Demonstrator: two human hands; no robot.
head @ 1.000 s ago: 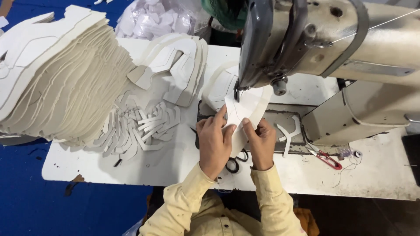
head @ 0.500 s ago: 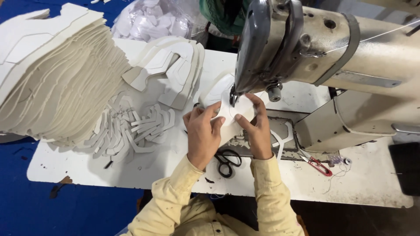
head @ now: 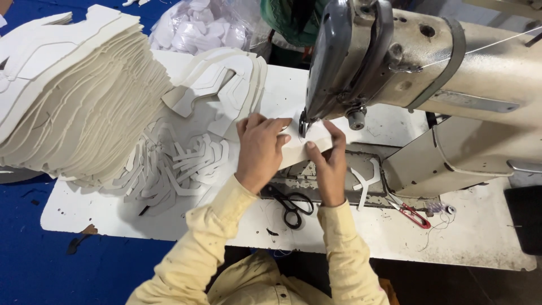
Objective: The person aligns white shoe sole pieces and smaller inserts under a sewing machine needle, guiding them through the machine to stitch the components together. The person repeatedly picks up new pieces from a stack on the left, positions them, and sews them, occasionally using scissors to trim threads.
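My left hand [head: 258, 151] lies flat on a white cut fabric piece [head: 293, 148] under the head of a cream industrial sewing machine [head: 406, 62]. My right hand [head: 329, 160] pinches the same piece from the right, fingers just beside the needle area [head: 304, 125]. Both hands press the piece against the machine bed. Part of the piece is hidden beneath the machine head and my fingers.
A tall stack of white cut shoe panels [head: 68, 90] stands at the left, with smaller stacked pieces [head: 223, 85] and loose strips [head: 169, 164] beside it. Black scissors [head: 292, 204] and red thread snips [head: 411, 214] lie on the white table [head: 113, 214]. A clear bag of pieces [head: 197, 25] sits behind.
Both hands have moved the white piece forward from in front of the machine to under the needle. The piece went from being held up to lying flat.
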